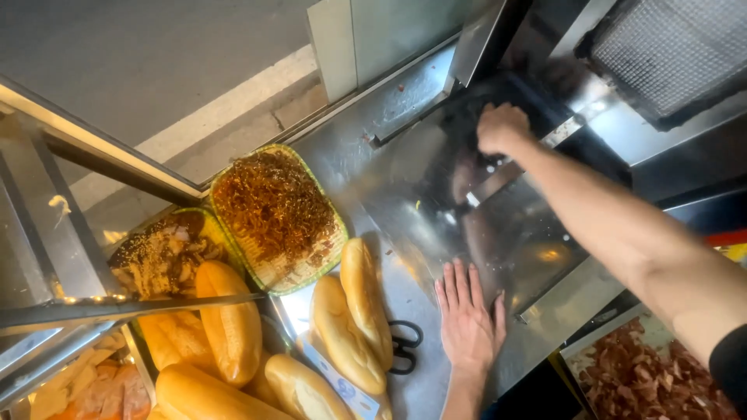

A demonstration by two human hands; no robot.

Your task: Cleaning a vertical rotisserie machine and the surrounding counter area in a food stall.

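My left hand point(469, 317) lies flat, fingers spread, on the steel counter point(405, 194), holding nothing. Black scissors point(403, 345) sit just left of it, beside two baguettes point(354, 323). My right hand point(503, 128) reaches far across the counter, fingers curled on something dark at the base of a metal housing point(498, 47). What it grips is hidden in shadow.
A woven basket of dark shredded filling point(274, 214) stands left of centre, with a second basket of chopped filling point(159, 257) beside it. More baguettes point(226, 330) pile at the lower left. A tray of sliced meat point(638, 373) is at the lower right. A mesh grill panel point(669, 50) hangs top right.
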